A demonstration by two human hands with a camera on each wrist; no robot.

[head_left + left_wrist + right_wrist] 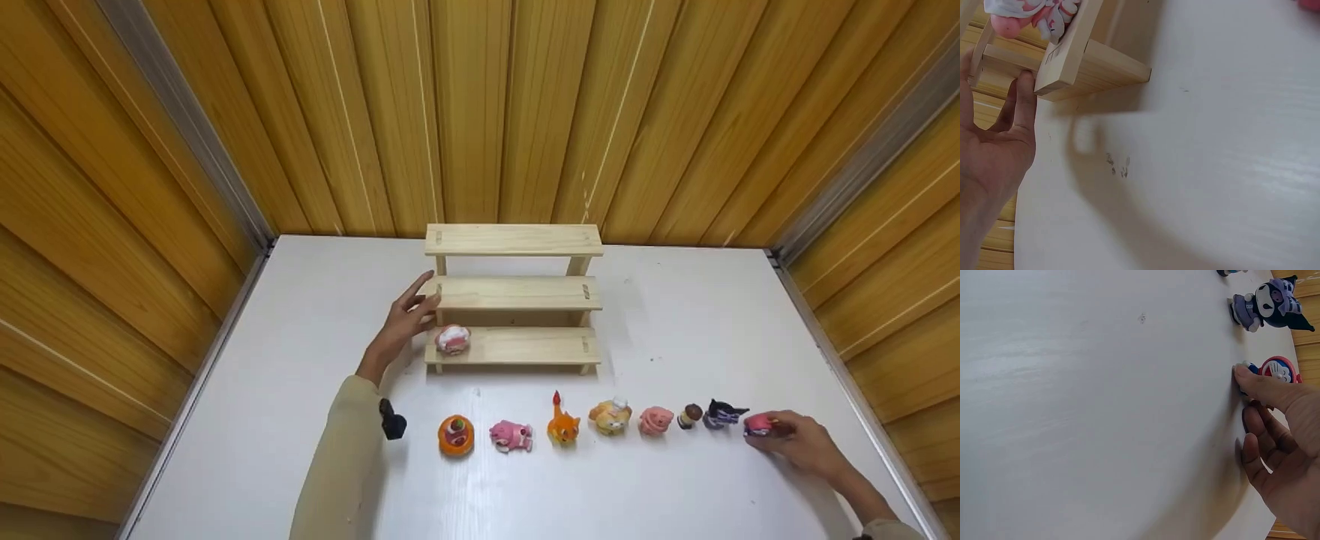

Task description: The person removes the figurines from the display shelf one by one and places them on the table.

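Observation:
My left hand point(401, 328) grips the left end of the middle board of a three-step wooden display stand point(517, 292), thumb and fingers on either side of the wood. A pink-and-white figurine point(453, 340) sits at the left end of the lowest step, near that hand. My right hand point(806, 446) pinches a small blue cat figurine with a red hood point(1279, 370) between thumb and fingers, at the right end of a row on the white table. Its lower part is partly hidden by the thumb. Beside it stands a black-and-purple figurine with pointed ears point(1269, 305).
Along the row stand an orange round figurine point(456, 436), a lying pink one point(511, 435), an orange one with an upright flame-tipped tail point(563, 427), a tan one point(610, 417), a pink pig point(655, 421) and a small brown-topped one point(689, 416). Wood-look walls point(510, 112) enclose the table point(247, 420).

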